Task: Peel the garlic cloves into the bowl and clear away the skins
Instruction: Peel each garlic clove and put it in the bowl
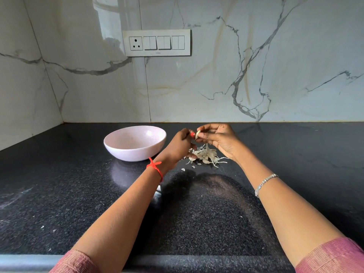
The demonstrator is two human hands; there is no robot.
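Pink sleeves (332, 257) noted at 6 o'clock. Garlic clove (197, 134) pinched between left hand (180, 147) and right hand (219, 139); skins (205, 155) heaped just beneath; bowl (134, 151) set at their 9 o'clock.

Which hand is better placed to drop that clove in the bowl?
Left, probably. Both hands pinch the garlic clove, but the left hand is nearer the bowl; the right hand would have to cross over it.

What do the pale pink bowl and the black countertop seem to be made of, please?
The pale pink round bowl looks like glazed ceramic, possibly melamine: glossy highlight inside. The black speckled countertop is likely polished granite: fine specks, mirror-like reflections.
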